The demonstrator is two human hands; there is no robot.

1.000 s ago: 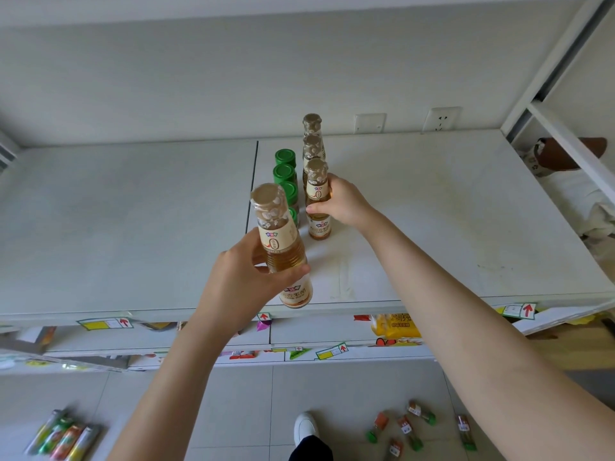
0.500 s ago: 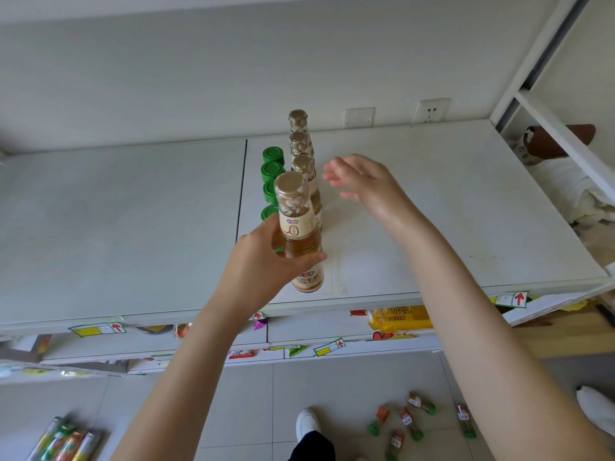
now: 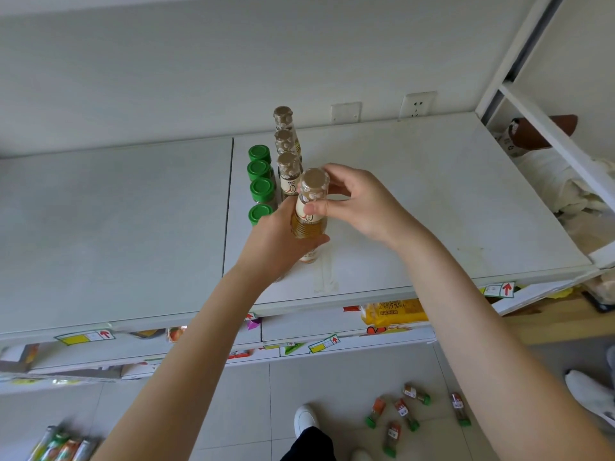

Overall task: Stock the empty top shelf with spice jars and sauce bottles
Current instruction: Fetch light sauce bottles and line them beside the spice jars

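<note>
Since half a second ago my right hand (image 3: pixel 362 207) has left its open hover to the right of the row of three sauce bottles (image 3: pixel 289 166) and has come onto the fourth sauce bottle (image 3: pixel 311 194). Its thumb and fingertips now pinch the neck just under the cap. My left hand (image 3: pixel 283 241) has its fingers curled round the lower body of the same bottle, so both hands grip it. The bottle is upright at the near end of the row, directly in front of the nearest bottle and very close to it. I cannot tell if its base already touches the top shelf (image 3: pixel 432 201), because my left hand covers most of it.

I judge that the step in hand is to set this bottle down as the fourth one in the line. To do it well, I want to hold it vertical, lower it until the base sits flat, and then bring it back toward the row so the line is straight. These bottles are tall and narrow, so I think a push high on the neck can tip one. The left hand, low on the body, should do the moving, and the right hand should only guide.

The green-capped jars (image 3: pixel 262 189) stand just to the left of the row, and my left hand is close to the nearest of them. I should therefore open that hand slowly and pull it toward me, not sideways. More spice jars (image 3: pixel 402 410) lie on the floor, well in front of the row and below it, so much stocking is not yet done.
</note>
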